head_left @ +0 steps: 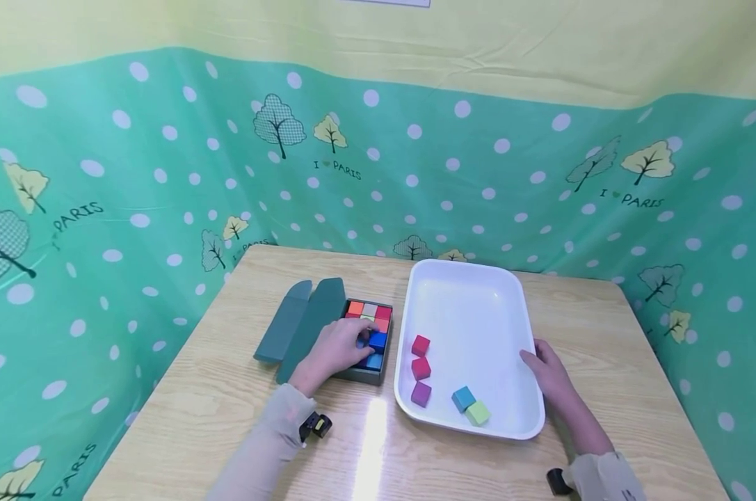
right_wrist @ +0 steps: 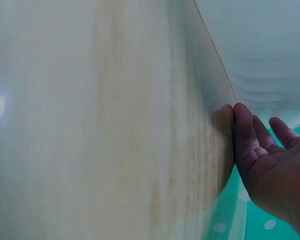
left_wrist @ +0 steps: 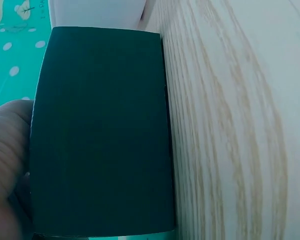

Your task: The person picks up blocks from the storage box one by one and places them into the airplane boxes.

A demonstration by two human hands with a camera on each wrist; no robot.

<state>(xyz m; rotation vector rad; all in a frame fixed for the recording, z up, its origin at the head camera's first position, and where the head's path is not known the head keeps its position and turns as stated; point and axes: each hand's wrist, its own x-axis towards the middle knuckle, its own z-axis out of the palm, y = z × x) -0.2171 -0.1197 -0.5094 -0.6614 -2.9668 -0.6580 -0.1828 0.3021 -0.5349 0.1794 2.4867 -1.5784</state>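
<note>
My left hand (head_left: 339, 346) reaches into a dark green box (head_left: 360, 376) of coloured cubes, thumb and forefinger on either side of a dark blue cube (head_left: 378, 340), which they pinch. In the left wrist view, the box's side (left_wrist: 102, 132) hides most of that hand's work. My right hand (head_left: 551, 372) is at the right rim of a white tray (head_left: 478, 296), its thumb against the rim. The right wrist view shows the same hand (right_wrist: 270, 162) with fingers apart and loosely bent, one tip touching the tray's edge.
Inside the tray lie two red cubes (head_left: 421, 368), a purple cube (head_left: 421, 394), a blue cube (head_left: 462, 399) and a light green cube (head_left: 478, 413). The box's opened lid (head_left: 315, 323) spreads leftward on the wooden table (head_left: 190, 417). A patterned green cloth (head_left: 415, 167) hangs behind.
</note>
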